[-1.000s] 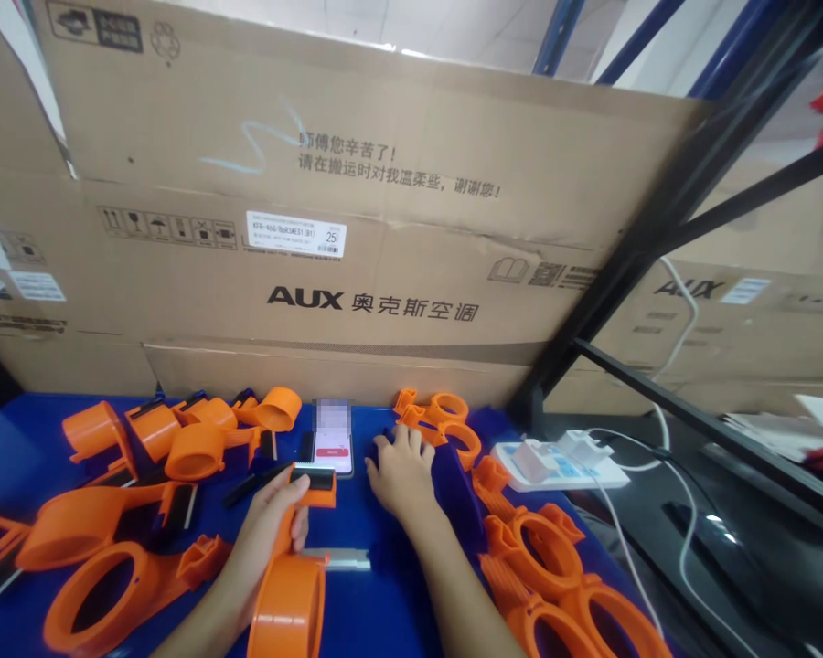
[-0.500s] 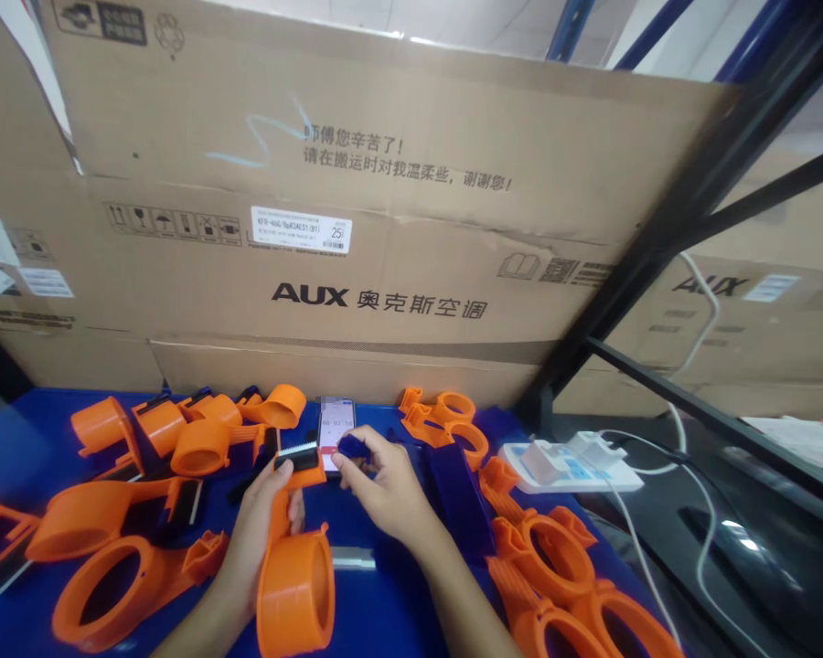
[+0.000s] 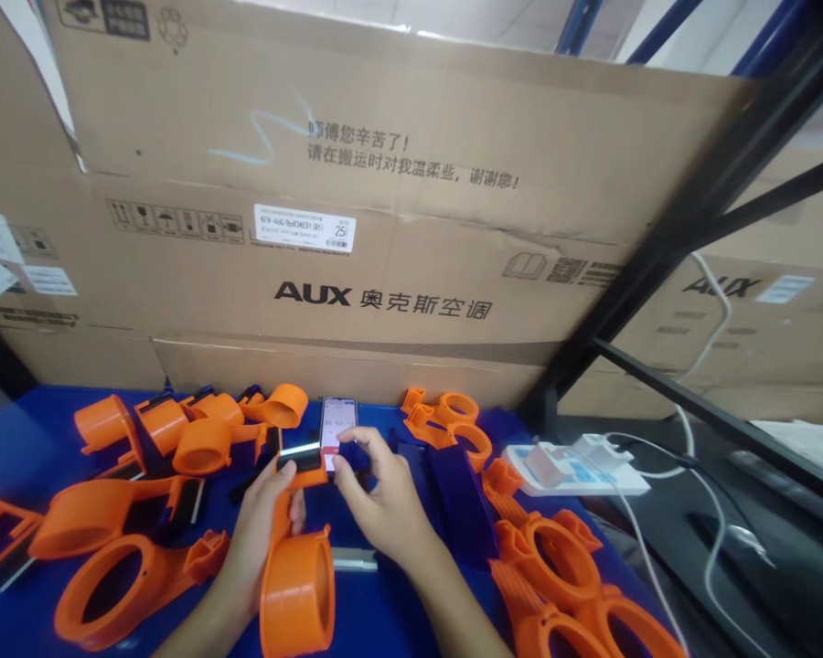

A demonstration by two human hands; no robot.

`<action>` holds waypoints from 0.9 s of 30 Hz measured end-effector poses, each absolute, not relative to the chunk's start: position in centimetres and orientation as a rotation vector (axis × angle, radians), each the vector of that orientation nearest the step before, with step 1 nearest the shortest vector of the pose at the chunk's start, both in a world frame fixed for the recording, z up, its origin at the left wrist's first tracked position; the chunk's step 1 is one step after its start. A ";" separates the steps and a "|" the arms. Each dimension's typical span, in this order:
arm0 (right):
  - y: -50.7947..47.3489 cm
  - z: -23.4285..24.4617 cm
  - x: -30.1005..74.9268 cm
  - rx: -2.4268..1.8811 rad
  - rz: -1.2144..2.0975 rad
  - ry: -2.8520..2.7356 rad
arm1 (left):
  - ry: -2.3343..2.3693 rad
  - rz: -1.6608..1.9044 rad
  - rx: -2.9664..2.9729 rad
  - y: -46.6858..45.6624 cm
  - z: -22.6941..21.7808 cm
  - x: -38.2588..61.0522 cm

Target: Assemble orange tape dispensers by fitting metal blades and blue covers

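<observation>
My left hand [image 3: 264, 525] is wrapped round the neck of an orange tape dispenser [image 3: 296, 585], whose ring points toward me and whose toothed black blade head [image 3: 300, 456] points away. My right hand [image 3: 377, 493] is pinched on a small dark blue plastic part [image 3: 354, 454], held right beside that blade head. A phone [image 3: 336, 423] with a lit screen lies flat just beyond both hands. A short grey metal strip [image 3: 354, 560] lies on the blue table [image 3: 14, 439] under my right wrist.
Several orange dispenser frames lie at left [image 3: 110, 585], behind [image 3: 198, 439] and at right [image 3: 555, 567]. Dark blue parts [image 3: 463, 498] sit right of my hand. Big AUX cardboard boxes [image 3: 384, 228] wall off the back. A white power strip [image 3: 576, 466] with cables lies by a black shelf post [image 3: 658, 265].
My right hand lifted off the table with a blue part pinched in it and brought it to the dispenser's blade head. My left hand raised the dispenser slightly.
</observation>
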State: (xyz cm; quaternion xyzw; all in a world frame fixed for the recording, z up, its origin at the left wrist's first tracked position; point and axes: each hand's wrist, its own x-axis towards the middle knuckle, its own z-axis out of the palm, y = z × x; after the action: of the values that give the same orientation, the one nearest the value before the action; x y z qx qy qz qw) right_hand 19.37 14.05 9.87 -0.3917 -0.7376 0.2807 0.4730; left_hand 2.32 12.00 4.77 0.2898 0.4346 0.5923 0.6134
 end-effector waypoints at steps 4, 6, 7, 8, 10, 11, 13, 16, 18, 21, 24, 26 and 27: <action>13.9 10.0 19.2 -0.921 0.726 -1.761 | 1.003 1.374 0.671 11.9 4.6 2.2; 13.9 9.7 19.2 -0.917 0.694 -1.758 | 1.010 1.386 0.665 11.9 4.6 2.2; 13.9 9.6 19.2 -0.924 0.650 -1.769 | 1.007 1.388 0.664 11.8 4.7 2.3; 13.9 9.4 19.3 -0.929 0.597 -1.789 | 1.002 1.388 0.665 11.7 4.8 2.3; 14.0 8.9 19.3 -0.919 0.477 -1.843 | 0.985 1.392 0.656 11.6 5.0 2.4; 14.1 8.8 19.4 -0.897 0.416 -1.872 | 0.973 1.396 0.639 11.5 5.2 2.5; 14.3 8.5 19.4 -0.824 0.308 -1.939 | 0.940 1.390 0.598 11.3 5.5 2.7; 14.4 8.2 19.4 -0.741 0.221 -2.024 | 0.872 1.369 0.524 11.0 6.1 3.1; 14.3 8.1 19.3 -0.748 0.198 -2.054 | 0.825 1.362 0.464 10.7 6.4 3.4; 14.0 7.9 19.0 -0.830 0.158 -2.058 | 0.794 1.400 0.300 10.4 6.6 3.7; 13.5 7.9 18.6 -0.919 0.137 -2.103 | 0.789 1.461 0.287 10.3 6.5 3.8; 13.4 8.1 18.4 -0.951 0.146 -2.168 | 0.806 1.472 0.381 10.4 6.3 3.7; 13.3 8.3 18.4 -0.962 0.156 -2.197 | 0.823 1.466 0.418 10.5 6.2 3.7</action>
State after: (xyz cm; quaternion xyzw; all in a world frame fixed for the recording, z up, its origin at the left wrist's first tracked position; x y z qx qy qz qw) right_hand 18.43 13.33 8.26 -0.3733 -0.8525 0.0604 0.3610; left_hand 3.66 10.48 6.17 0.1840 0.3621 0.6448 0.6475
